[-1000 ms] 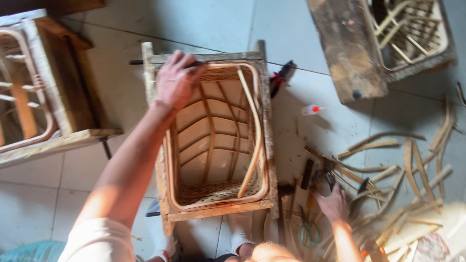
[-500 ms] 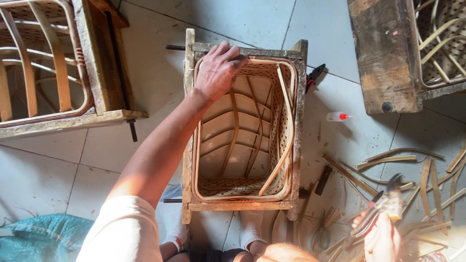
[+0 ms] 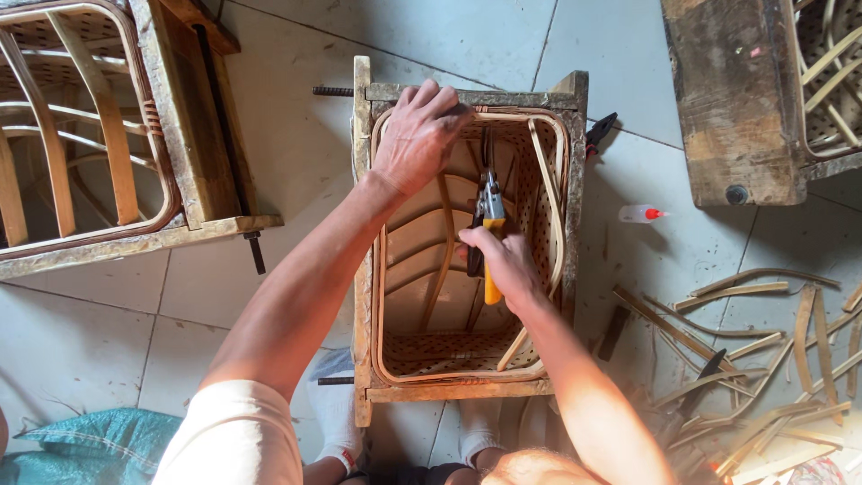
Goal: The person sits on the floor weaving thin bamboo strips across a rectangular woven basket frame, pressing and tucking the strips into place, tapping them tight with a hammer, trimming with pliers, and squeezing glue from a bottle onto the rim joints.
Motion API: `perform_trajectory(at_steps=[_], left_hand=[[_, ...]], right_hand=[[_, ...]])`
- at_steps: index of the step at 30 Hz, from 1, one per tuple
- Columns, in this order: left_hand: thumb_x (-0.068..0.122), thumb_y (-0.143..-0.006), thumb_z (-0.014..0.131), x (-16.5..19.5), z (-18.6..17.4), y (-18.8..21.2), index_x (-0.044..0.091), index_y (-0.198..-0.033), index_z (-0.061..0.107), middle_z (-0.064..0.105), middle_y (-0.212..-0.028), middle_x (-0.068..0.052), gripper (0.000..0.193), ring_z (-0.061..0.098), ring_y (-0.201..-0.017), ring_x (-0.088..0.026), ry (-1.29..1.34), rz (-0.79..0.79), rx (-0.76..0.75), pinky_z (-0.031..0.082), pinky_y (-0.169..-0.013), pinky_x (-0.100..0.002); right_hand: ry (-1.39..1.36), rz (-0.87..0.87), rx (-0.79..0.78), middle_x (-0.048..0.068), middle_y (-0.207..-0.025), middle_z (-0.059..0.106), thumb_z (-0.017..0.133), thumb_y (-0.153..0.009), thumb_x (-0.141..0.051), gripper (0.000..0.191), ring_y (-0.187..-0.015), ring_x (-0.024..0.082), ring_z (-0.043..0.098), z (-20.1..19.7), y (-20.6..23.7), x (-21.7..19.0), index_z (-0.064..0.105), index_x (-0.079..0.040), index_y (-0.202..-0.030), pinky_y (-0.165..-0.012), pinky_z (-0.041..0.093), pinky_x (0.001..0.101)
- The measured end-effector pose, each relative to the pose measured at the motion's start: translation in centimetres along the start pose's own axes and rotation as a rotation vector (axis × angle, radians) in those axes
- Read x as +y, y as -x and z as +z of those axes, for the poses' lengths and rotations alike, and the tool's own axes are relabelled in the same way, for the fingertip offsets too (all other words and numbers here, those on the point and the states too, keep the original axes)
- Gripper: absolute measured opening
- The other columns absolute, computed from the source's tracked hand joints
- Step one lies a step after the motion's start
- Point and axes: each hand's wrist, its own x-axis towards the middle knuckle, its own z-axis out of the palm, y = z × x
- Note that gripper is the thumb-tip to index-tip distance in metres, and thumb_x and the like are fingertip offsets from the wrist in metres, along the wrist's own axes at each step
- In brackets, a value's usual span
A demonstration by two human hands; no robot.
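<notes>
At the near edge, the person's feet in white socks stand on a floor of pale grey tiles, dusty and scuffed, with dark grout lines; a teal woven sack lies at the near left corner. To the near right, a scatter of cut rattan strips covers the tiles. Directly ahead of the feet stands a wooden frame enclosing a woven rattan basket, open side up, with bent ribs visible inside. The right hand is inside the basket, fingers closed around the yellow handles of a pair of cutters, blades pointing toward the far rim. The left hand rests on the far left corner of the basket rim, fingers curled over the edge and pressing on it. Just right of the frame, a small white bottle with a red cap lies on the tiles. To the far left sits a second frame with a basket; at the far right, a third, weathered frame holds another basket.
</notes>
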Motion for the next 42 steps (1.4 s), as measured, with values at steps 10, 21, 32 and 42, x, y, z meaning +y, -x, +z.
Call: perform_trajectory(at_steps=[10, 21, 32, 42], left_hand=[[0.005, -0.086, 0.07, -0.5, 0.5, 0.2, 0.007, -0.125, 0.074, 0.05, -0.104, -0.006, 0.039, 0.048, -0.105, -0.025, 0.005, 0.01, -0.041, 0.042, -0.09, -0.04], [0.007, -0.087, 0.072, -0.2, 0.5, 0.3, 0.01, -0.122, 0.074, 0.05, -0.107, -0.005, 0.036, 0.047, -0.106, -0.025, 0.018, 0.009, -0.055, 0.041, -0.089, -0.04], [0.006, -0.085, 0.071, -0.8, 1.3, 0.3, 0.01, -0.125, 0.075, 0.051, -0.105, -0.002, 0.04, 0.047, -0.106, -0.023, -0.041, 0.019, -0.053, 0.042, -0.092, -0.039], [0.008, -0.086, 0.067, -0.3, 0.9, 0.2, 0.013, -0.132, 0.071, 0.054, -0.106, -0.003, 0.047, 0.05, -0.107, -0.024, -0.067, 0.01, -0.115, 0.044, -0.095, -0.038]], right_hand=[[0.01, -0.214, 0.014, 0.002, -0.081, 0.071, 0.071, -0.081, -0.024, 0.022, -0.075, 0.013, 0.068, 0.5, -2.5, -0.6, 0.071, -0.004, -0.089, -0.071, 0.054, 0.0319], [0.128, -0.216, 0.006, 0.002, -0.08, 0.071, 0.071, -0.079, -0.025, 0.022, -0.078, 0.013, 0.066, -0.4, -3.4, -1.7, 0.071, -0.004, -0.085, -0.076, 0.052, 0.0323], [-0.003, -0.206, 0.061, 0.001, -0.071, 0.065, 0.067, -0.081, -0.021, 0.015, -0.062, 0.012, 0.063, 1.4, -4.0, -2.5, 0.068, -0.006, -0.083, -0.054, 0.054, 0.0303], [-0.173, -0.286, -0.028, -0.001, -0.068, 0.054, 0.063, -0.098, -0.018, 0.016, -0.058, 0.01, 0.054, -2.7, 3.7, -1.0, 0.061, -0.006, -0.109, -0.054, 0.047, 0.028]])
